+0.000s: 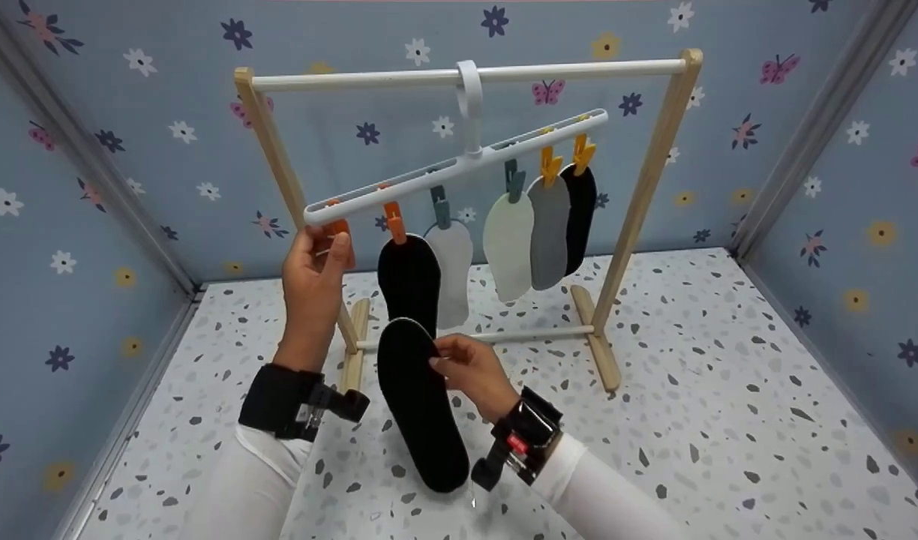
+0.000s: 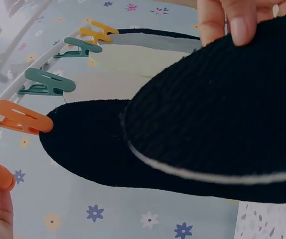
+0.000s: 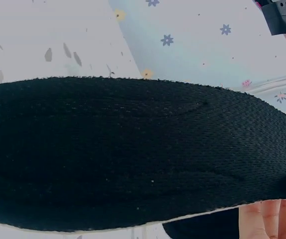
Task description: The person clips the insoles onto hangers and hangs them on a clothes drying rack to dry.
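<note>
At the rack, left end: left hand [image 1: 314,264] was up at the clip hanger [image 1: 459,166], fingers [image 1: 340,247] pinching the end orange clip [image 1: 340,229]; that peg was the only one with nothing hanging from it.
Loose black insole: held by right hand [image 1: 470,372], fingers [image 2: 240,22] curled over its upper edge, low in front of the rack and above the counter [image 1: 699,390], tip near the hung black insole [image 1: 409,279], apart from the clip.
Hung row: orange peg [image 2: 21,118] with the hung black insole, then teal peg [image 2: 47,83] with a white insole [image 1: 453,270], teal with cream insole [image 1: 508,244], yellow with grey insole [image 1: 549,229], yellow with the far black insole [image 1: 581,214].
Hanger attitude: tilted, left end low, hooked on the white rail [image 1: 466,75].
Step, my read: clipping the loose insole onto the end peg.
Do it well: keep the peg squeezed open, raise the insole tip-first, feed the narrow end fully between the clip's halves, then let go.
Steady: left hand should hold the hanger end so it doesn't swing or slide on the rail.
Risk: shallow bite drops the insole; crowding the neighbour could knock it loose.
Peg opening: couldn't tell, hidden by the thumb.
</note>
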`<state>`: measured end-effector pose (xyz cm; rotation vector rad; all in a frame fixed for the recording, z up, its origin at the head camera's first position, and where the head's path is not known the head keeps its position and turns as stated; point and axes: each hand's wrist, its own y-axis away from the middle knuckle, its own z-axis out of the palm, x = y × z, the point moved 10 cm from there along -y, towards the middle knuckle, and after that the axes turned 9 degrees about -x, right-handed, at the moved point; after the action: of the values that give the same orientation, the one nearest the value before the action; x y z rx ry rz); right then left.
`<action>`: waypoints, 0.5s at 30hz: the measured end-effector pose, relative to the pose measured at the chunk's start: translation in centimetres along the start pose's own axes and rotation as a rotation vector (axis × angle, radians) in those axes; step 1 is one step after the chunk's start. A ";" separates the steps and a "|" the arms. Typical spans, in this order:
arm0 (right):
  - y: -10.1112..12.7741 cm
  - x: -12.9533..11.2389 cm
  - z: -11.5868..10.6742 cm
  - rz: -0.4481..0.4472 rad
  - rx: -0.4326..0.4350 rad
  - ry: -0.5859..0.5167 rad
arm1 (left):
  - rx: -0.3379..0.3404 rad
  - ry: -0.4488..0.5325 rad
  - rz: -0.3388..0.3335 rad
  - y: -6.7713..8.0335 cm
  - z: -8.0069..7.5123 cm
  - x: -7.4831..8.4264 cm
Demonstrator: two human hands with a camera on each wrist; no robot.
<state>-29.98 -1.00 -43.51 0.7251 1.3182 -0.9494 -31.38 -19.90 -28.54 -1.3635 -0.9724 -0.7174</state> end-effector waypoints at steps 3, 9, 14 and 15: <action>-0.5 -0.6 0.4 -0.020 0.004 0.001 | 0.002 0.004 -0.016 -0.1 0.1 -0.1; -1.5 -1.3 1.0 -0.033 0.003 0.002 | -0.002 -0.007 -0.036 -0.1 -0.1 -0.2; -2.0 -1.4 1.3 -0.047 -0.001 0.006 | -0.002 -0.014 -0.051 -0.1 -0.2 -0.4; -2.1 -1.5 1.4 -0.047 0.003 0.011 | 0.001 -0.012 -0.053 -0.1 -0.3 -0.5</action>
<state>-31.24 -2.94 -41.70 0.7057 1.3483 -0.9864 -31.66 -20.24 -28.86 -1.3470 -1.0215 -0.7488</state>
